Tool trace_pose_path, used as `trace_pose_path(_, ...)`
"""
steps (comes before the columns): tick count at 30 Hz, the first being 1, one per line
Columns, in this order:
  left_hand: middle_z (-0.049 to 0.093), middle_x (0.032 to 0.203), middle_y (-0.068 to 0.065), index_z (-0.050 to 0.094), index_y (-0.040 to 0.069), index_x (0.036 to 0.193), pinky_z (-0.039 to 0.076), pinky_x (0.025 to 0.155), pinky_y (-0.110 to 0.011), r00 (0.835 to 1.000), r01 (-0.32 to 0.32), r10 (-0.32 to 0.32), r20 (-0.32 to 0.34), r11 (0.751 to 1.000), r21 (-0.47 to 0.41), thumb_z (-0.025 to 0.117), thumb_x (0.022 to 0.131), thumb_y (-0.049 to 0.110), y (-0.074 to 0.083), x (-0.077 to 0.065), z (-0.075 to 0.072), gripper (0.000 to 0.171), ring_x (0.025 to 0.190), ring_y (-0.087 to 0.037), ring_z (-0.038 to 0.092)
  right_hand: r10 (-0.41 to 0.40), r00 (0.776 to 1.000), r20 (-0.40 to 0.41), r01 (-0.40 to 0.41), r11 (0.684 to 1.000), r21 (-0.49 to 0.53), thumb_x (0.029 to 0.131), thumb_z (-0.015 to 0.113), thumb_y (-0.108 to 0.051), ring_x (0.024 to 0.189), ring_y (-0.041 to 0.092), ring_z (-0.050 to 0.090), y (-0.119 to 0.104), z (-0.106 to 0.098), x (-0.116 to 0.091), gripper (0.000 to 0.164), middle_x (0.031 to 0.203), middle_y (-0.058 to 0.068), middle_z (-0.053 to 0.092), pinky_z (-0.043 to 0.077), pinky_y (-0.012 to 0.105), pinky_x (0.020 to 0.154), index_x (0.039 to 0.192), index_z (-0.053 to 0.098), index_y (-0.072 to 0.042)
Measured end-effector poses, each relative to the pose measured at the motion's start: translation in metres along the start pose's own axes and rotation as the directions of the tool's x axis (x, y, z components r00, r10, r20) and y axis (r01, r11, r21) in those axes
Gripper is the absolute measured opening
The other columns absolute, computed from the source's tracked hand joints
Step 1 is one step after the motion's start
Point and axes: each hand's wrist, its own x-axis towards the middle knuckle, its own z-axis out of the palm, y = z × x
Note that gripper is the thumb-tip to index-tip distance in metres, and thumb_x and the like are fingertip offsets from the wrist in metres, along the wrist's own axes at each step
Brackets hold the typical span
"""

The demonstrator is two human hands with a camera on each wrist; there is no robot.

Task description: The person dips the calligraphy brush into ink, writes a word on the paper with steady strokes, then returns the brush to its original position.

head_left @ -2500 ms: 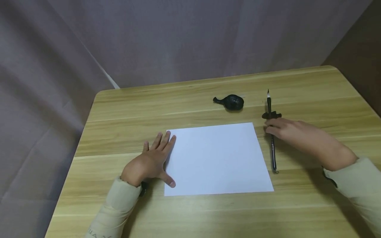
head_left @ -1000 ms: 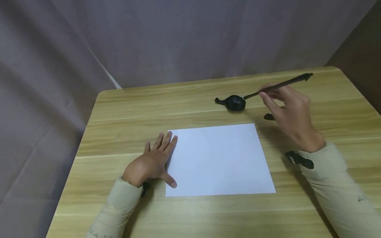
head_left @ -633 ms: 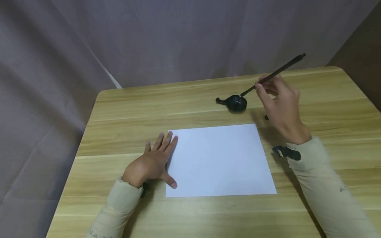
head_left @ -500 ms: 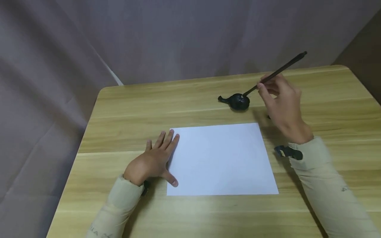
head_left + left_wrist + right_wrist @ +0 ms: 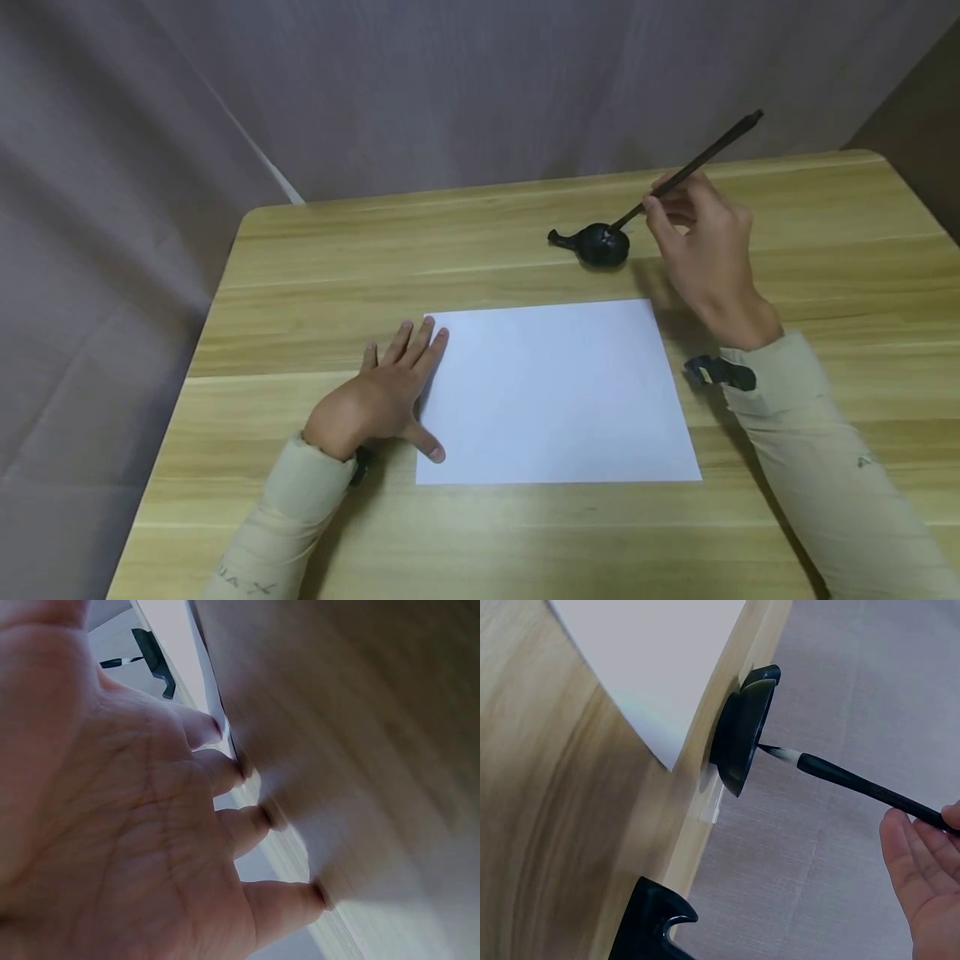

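Observation:
My right hand pinches a dark-handled calligraphy brush, tilted with its handle end up to the right. In the right wrist view the brush's dark-tipped white bristles meet the rim of a small black ink dish. In the head view this dish has a short spout-like handle pointing left. My left hand lies with spread, straight fingers over the left edge of a blank white sheet of paper. Seen from the left wrist, the fingertips press down on the table.
The wooden table carries everything. A black brush rest with a curved notch stands near the right hand, hidden behind that arm in the head view. A grey curtain hangs behind the table's far edge.
My right hand has lifted the brush off its rest, turned it and brought its tip left to the ink dish. The left hand stays on the paper.

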Motion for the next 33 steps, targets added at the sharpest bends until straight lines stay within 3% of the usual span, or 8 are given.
trace_pose_path(10, -0.023, 0.175, -0.006, -0.01, 0.018, 0.17, -0.003, 0.121, -0.073, 1.0, 0.005, -0.005, 0.004, 1.0, -0.004, 0.1, 0.057, 0.059, -0.002, -0.005, 0.007, 0.163, 0.16, -0.035, -0.022, 0.023, 1.0, -0.009, -0.023, 1.0, 0.007, 0.101, 0.067, -0.002, 0.09, -0.018, 0.061, -0.008, 0.001, -0.006, 0.016, 0.104, 0.02, 0.077, 0.052, 0.01, 0.086, 0.11, 0.068, 0.011)
trace_pose_path(25, -0.023, 0.175, -0.006, -0.01, 0.019, 0.17, -0.003, 0.121, -0.074, 1.0, 0.001, -0.001, 0.001, 1.0, -0.012, 0.1, 0.057, 0.06, -0.001, -0.007, 0.01, 0.163, 0.16, -0.034, -0.022, 0.015, 0.998, 0.053, -0.014, 1.0, -0.025, 0.102, 0.065, -0.002, 0.092, -0.022, 0.06, -0.01, 0.001, -0.009, 0.017, 0.107, 0.02, 0.078, 0.051, 0.008, 0.086, 0.111, 0.068, 0.011)
trace_pose_path(28, -0.024, 0.175, -0.005, -0.01, 0.019, 0.17, -0.004, 0.121, -0.073, 1.0, 0.002, -0.002, 0.011, 1.0, -0.016, 0.1, 0.057, 0.06, 0.0, -0.006, 0.011, 0.163, 0.16, -0.033, -0.023, 0.012, 0.998, 0.068, -0.009, 0.999, -0.046, 0.102, 0.065, -0.002, 0.096, -0.008, 0.07, -0.008, 0.001, -0.01, 0.016, 0.106, 0.02, 0.078, 0.051, 0.008, 0.087, 0.111, 0.068, 0.011)
trace_pose_path(33, -0.026, 0.174, -0.003, -0.012, 0.021, 0.17, -0.005, 0.122, -0.072, 1.0, 0.014, -0.013, 0.017, 1.0, -0.016, 0.099, 0.057, 0.06, -0.001, -0.004, 0.011, 0.164, 0.159, -0.032, -0.025, 0.014, 0.995, 0.1, -0.005, 0.997, -0.081, 0.103, 0.065, -0.004, 0.099, 0.034, 0.077, -0.007, 0.002, -0.01, 0.017, 0.107, 0.022, 0.077, 0.048, 0.005, 0.087, 0.112, 0.068, 0.01)
